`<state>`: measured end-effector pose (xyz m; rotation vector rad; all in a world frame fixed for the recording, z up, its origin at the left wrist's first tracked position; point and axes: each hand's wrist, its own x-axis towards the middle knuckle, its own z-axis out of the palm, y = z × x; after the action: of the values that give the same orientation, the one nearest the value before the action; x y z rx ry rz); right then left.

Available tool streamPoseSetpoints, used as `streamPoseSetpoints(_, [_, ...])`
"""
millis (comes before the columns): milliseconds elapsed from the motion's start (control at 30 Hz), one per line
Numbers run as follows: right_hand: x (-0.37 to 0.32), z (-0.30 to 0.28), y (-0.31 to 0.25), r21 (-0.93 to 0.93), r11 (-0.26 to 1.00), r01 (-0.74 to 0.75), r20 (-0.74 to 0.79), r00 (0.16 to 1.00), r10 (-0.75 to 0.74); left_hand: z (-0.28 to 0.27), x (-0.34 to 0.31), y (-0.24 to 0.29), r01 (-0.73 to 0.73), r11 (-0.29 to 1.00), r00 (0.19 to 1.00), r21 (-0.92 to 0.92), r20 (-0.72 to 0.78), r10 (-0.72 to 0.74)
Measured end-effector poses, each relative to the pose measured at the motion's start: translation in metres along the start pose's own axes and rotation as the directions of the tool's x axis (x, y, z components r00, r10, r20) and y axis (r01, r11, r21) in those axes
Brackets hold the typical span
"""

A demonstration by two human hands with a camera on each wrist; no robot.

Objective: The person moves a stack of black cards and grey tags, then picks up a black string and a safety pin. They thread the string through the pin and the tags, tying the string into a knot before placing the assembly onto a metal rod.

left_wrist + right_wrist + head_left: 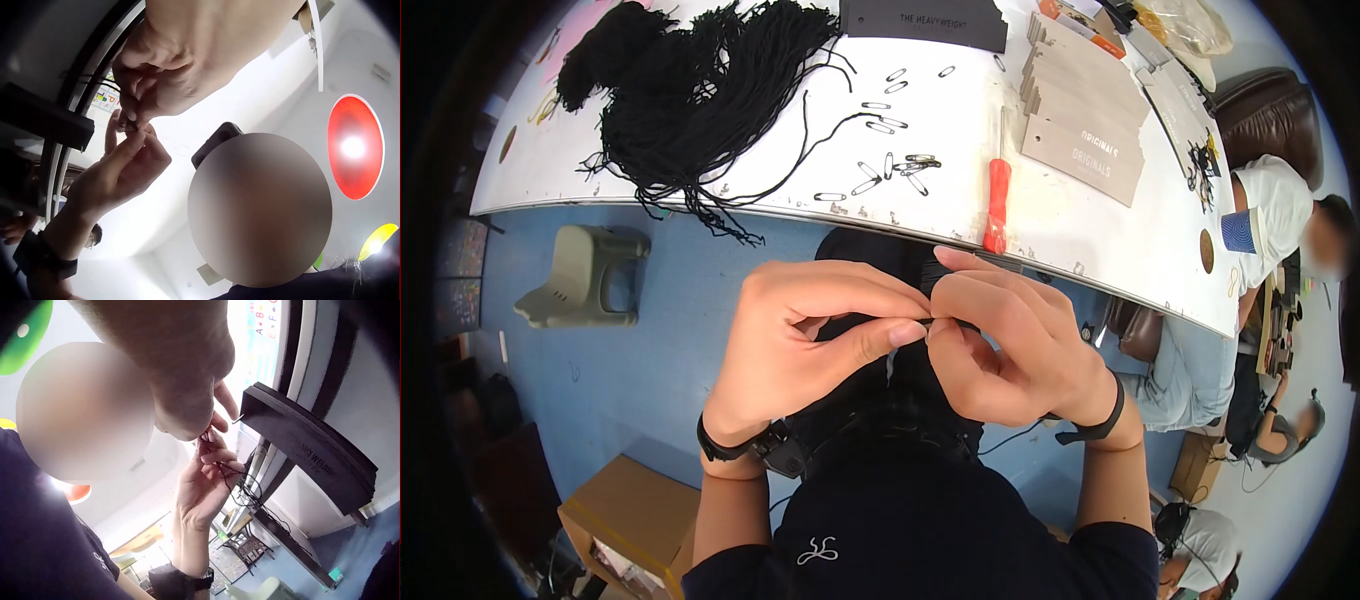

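Note:
Both hands meet over the lap, just in front of the table edge, with a thin black cord point(928, 321) between their fingertips. My left hand point(815, 335) pinches the cord between thumb and fingers. From the other side my right hand point(1015, 345) pinches at the same spot, its fingers bent and one finger raised. In the right wrist view, loose loops of black cord point(255, 492) hang by the left hand point(206, 481). Fingers hide most of the part being worked. The left wrist view shows the right hand point(128, 172) with its fingertips against the left hand's.
On the white table point(785, 165) lie a heap of black cords point(690, 110), scattered safety pins point(888, 165), a red-handled screwdriver point(998, 200), grey cards point(1085, 120) and black cards point(925, 22). A stool point(580, 280) stands left. Another person point(1270, 200) sits right.

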<state>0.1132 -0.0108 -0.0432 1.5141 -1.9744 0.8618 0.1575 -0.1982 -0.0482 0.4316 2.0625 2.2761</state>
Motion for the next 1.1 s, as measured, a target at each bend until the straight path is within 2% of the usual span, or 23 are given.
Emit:
streamPoseSetpoints(67, [0.001,-0.002,0.001,-0.028,0.999,0.038,0.013,0.999,-0.037,-0.001,0.001,-0.001,0.013,1.0,0.999,-0.005,0.036,-0.013])
streamPoseSetpoints(133, [0.001,-0.003,0.002,-0.028,0.999,0.043,0.017,0.999,-0.043,-0.002,0.001,-0.002,0.126,0.984,0.991,-0.13,0.06,-0.119])
streamPoseSetpoints(267, [-0.002,-0.001,0.002,0.02,1.0,0.016,-0.008,1.0,-0.016,-0.002,0.003,-0.005,0.075,0.988,0.996,-0.135,0.058,-0.068])
streamPoseSetpoints(333, [-0.004,-0.002,0.001,0.035,0.999,0.017,0.011,1.0,-0.018,-0.002,0.005,-0.005,-0.026,0.999,0.991,-0.025,0.131,0.029])
streamPoseSetpoints(433, [-0.005,-0.006,-0.001,0.09,0.996,-0.027,0.04,0.999,0.023,0.0,0.006,-0.005,-0.076,0.997,0.992,0.034,0.106,0.072])
streamPoseSetpoints(567, [-0.003,-0.007,-0.004,0.23,0.96,-0.159,0.006,0.987,0.162,-0.001,0.005,0.003,-0.009,0.998,0.993,0.069,0.121,0.001])
streamPoseSetpoints(633, [-0.003,-0.008,-0.003,0.268,0.946,-0.18,0.012,0.983,0.184,0.0,0.005,0.002,0.002,1.0,0.992,-0.022,0.124,0.001])
streamPoseSetpoints(800, [-0.002,-0.013,-0.002,0.297,0.93,-0.218,0.002,0.974,0.227,0.0,0.003,0.003,0.084,0.994,0.987,-0.07,0.145,-0.074])
streamPoseSetpoints(867, [0.003,-0.02,-0.006,0.309,0.902,-0.301,0.134,0.953,0.272,0.0,0.003,0.004,0.095,0.992,0.984,-0.087,0.157,-0.08])
streamPoseSetpoints(967, [0.002,-0.019,-0.006,0.305,0.903,-0.303,0.121,0.953,0.278,0.0,0.003,0.004,0.122,0.983,0.977,-0.141,0.192,-0.094])
streamPoseSetpoints(1100, [-0.003,-0.012,0.002,0.273,0.934,-0.232,0.033,0.972,0.232,0.004,-0.001,-0.001,0.213,0.914,0.97,-0.345,0.19,-0.155])
